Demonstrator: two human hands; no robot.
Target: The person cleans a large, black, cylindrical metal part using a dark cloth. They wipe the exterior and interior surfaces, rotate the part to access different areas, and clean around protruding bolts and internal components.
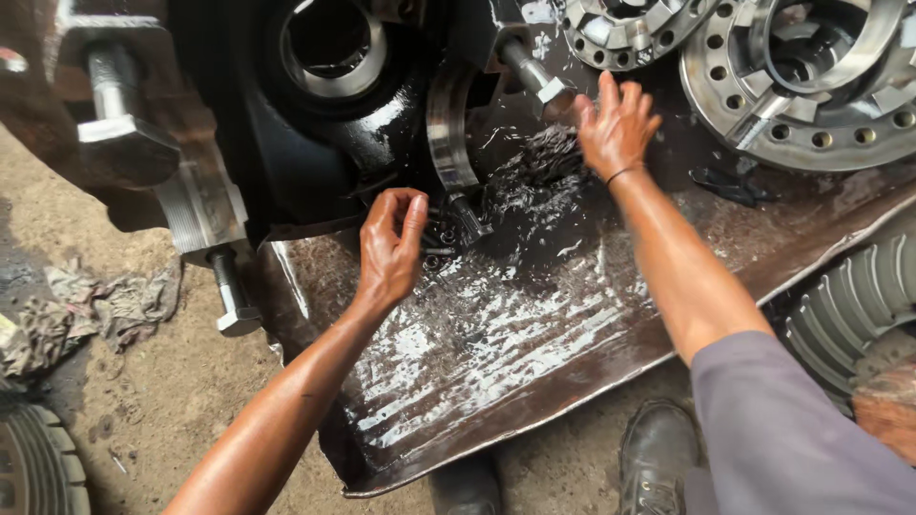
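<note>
The work here is on a big black housing (324, 124) that lies on an oily metal sheet (496, 353) on the ground. The housing is wet with dark oil, and the oil is spread over the sheet in shiny streaks. The round opening in the housing shows a bare metal ring (334, 48) and nothing inside it, so I judge that the inner parts are already taken out.

Those parts seem to lie at the top right: a round flanged plate with many holes (811, 86) and a smaller toothed piece (630, 29). A large ribbed gear (849, 305) sits at the right edge, off the sheet.

The left hand (389, 243) is curled, with the fingertips bent together just beside some small dark pieces (441, 240) under the housing; whether it pinches one of them I cannot tell. The right hand (615, 124) is open with fingers spread, and it rests beside the square head of a long bolt (534, 76) that sticks out of the housing. It does not grip the bolt.

Other long bolts (227, 291) remain in the housing on the left, so some fasteners are not yet removed. A dirty rag (95, 305) lies on the ground at the left.
</note>
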